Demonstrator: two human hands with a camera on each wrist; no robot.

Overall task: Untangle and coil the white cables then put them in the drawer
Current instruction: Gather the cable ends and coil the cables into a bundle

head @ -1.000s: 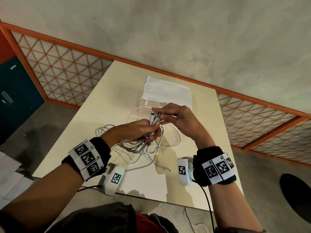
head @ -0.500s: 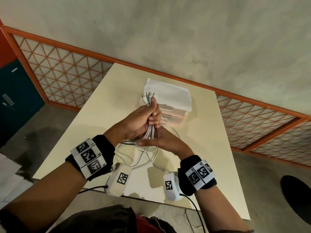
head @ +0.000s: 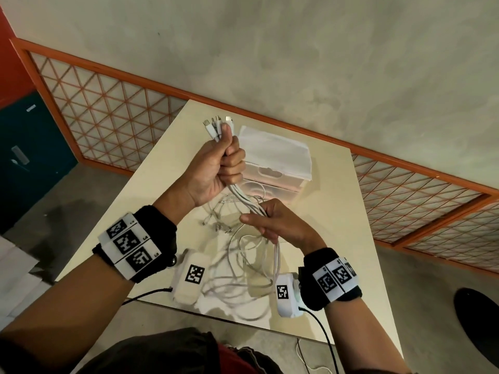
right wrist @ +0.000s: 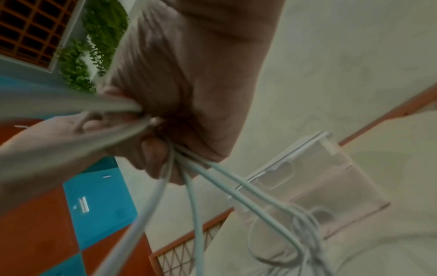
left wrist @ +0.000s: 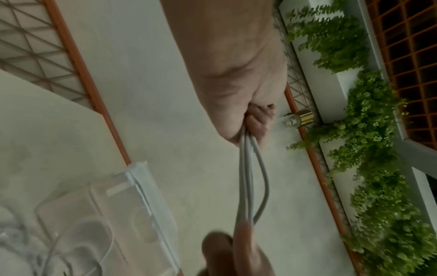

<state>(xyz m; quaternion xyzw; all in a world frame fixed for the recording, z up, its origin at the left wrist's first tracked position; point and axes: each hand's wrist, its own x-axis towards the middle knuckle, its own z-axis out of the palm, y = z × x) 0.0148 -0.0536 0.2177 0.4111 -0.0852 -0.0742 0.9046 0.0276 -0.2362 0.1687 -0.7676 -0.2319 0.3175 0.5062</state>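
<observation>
Several white cables run as one bundle between my two hands above the cream table. My left hand is raised in a fist round the bundle, with the plug ends sticking out above the thumb. My right hand grips the same strands lower down; loose loops hang from it onto the table. In the left wrist view the cables leave my fist. In the right wrist view the cables fan out below my curled fingers. The clear plastic drawer unit stands behind my hands.
A white cloth lies on top of the drawer unit. Orange-framed lattice panels and a grey wall back the table. A black wire trails from my right wrist past the table's near edge.
My left hand has lifted the bundle higher, plug ends up. My right hand has slid down the strands and drawn them taut, and more loose cable has risen off the table.
</observation>
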